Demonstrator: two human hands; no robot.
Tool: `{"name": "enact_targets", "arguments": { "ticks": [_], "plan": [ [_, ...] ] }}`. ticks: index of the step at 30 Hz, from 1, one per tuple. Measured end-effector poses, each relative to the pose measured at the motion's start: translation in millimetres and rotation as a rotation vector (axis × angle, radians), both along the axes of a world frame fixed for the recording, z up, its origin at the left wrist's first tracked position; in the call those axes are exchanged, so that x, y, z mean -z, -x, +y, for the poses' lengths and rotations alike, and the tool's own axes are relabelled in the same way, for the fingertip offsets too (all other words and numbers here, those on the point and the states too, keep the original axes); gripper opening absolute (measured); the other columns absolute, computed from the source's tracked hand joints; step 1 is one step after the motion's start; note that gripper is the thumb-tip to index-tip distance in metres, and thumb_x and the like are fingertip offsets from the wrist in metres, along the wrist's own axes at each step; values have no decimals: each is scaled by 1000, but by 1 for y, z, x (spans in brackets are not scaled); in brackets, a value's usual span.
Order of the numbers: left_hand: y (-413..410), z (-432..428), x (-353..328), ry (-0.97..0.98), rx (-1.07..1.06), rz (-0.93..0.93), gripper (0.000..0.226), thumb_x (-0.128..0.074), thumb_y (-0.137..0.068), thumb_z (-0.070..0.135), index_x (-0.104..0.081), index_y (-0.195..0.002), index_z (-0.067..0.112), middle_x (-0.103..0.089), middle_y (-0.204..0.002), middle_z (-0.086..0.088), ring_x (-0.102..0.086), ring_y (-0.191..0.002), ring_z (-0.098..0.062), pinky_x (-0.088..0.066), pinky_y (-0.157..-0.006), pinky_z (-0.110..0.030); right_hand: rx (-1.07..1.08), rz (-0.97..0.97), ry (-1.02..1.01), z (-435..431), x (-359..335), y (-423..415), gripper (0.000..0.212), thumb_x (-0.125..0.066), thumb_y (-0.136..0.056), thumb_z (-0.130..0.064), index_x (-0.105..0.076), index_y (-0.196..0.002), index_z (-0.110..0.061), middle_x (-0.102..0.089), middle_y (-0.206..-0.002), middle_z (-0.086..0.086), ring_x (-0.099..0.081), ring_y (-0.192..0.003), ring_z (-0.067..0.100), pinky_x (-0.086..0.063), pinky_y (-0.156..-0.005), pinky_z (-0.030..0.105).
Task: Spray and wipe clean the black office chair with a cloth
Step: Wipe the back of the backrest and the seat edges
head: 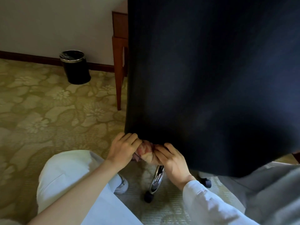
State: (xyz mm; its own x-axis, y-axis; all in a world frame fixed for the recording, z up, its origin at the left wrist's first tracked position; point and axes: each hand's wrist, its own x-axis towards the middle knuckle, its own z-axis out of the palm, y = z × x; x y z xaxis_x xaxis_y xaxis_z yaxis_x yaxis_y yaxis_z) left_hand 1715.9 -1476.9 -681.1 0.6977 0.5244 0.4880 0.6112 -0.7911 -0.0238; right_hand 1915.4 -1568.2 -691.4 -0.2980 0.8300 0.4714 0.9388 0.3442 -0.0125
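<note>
Left hand [123, 147]: fingers curled round bunched pink cloth [146, 151].
Right hand [172, 159]: fingers bent, pinching the same cloth from the other side.
Cloth: pressed to the lower edge of the black office chair [211, 78], above its chrome leg [157, 177].
Step, as judged: wiping the bottom rim. The next move calls for sliding along that edge.
Beyond: wooden leg [118, 75], black bin [75, 67].

Dim and soft throughout, with no hard shadows. Brightest left of the black chair back [211, 78], on the pale wall [56, 21] and carpet [40, 103]. Almost featureless darkness across the chair back itself, faintly blotchy. Small glints below it on the chrome leg [157, 177]. Mildly soft in focus overall; bowed by wide-angle distortion left of it, along the skirting board [24, 56].
</note>
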Motion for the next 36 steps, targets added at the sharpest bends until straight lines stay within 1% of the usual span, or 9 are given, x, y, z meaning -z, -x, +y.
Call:
{"name": "enact_targets", "arguments": {
  "ticks": [2,4,6,9,14,25,30,33,36],
  "plan": [
    [-9,-2,-19,-58,-10,-69,33,-54,-62,11,-72,-89,14,-65,-89,-2,-63,-78,-23,-32,-72,-32,-16,-30,-58,0,-16,-12,19,-55,-88,-14,-71,-98,-12,-69,-104,0,-58,-96,23,-55,-76,34],
    [-18,-5,-34,-115,-25,-103,30,-60,-64,10,-72,-91,14,-66,-91,-2,-62,-81,-22,-33,-73,-33,-42,-59,-115,-2,-33,-23,22,-50,-91,-11,-71,-97,-10,-69,-103,2,-58,-93,24,-55,-72,34],
    [-26,-10,-47,-150,-23,-140,31,-67,-62,8,-72,-92,15,-65,-92,-1,-61,-81,-22,-32,-74,-33,-60,-80,-173,-5,-49,-31,34,-38,-98,-9,-71,-97,-8,-69,-103,3,-56,-92,25,-54,-70,34],
    [-38,-20,-67,-191,12,-188,30,-52,-70,5,-72,-91,13,-66,-92,-1,-61,-83,-21,-31,-74,-32,-66,-84,-244,-13,-71,-42,50,-23,-102,-11,-72,-97,-6,-70,-102,5,-52,-94,23,-55,-71,34],
    [-61,-30,-101,-267,33,-212,30,-53,-70,1,-72,-91,12,-66,-91,-1,-60,-82,-20,-32,-73,-32,-54,-124,-328,-27,-103,-70,43,-29,-102,-9,-72,-99,-5,-70,-105,7,-62,-94,29,-54,-77,37],
    [-106,-65,-140,-319,52,-119,21,-60,-66,2,-69,-84,10,-63,-83,-3,-60,-72,-22,-32,-71,-32,-24,-185,-409,-57,-137,-115,32,-39,-97,-5,-71,-96,-5,-69,-105,6,-50,-97,24,-45,-86,28],
    [-127,-88,-149,-288,22,31,28,-44,-76,23,-68,-81,11,-61,-80,-4,-59,-69,-23,-33,-69,-32,57,-167,-350,-72,-141,-136,22,-48,-88,-4,-69,-94,-9,-68,-101,2,-54,-86,28,-49,-74,30],
    [-139,-100,-148,-263,25,149,37,-50,-75,44,-67,-82,12,-60,-80,-2,-58,-70,-21,-36,-67,-32,118,-120,-315,-86,-144,-146,25,-44,-86,-5,-69,-92,-10,-68,-99,1,-52,-85,28,-51,-69,34],
    [-142,-110,-161,-318,48,90,31,-48,-77,37,-67,-81,11,-58,-78,-2,-56,-69,-21,-34,-66,-31,143,-104,-370,-97,-157,-148,26,-44,-88,-8,-69,-93,-10,-68,-103,3,-47,-88,25,-49,-74,32]
  ]
}}
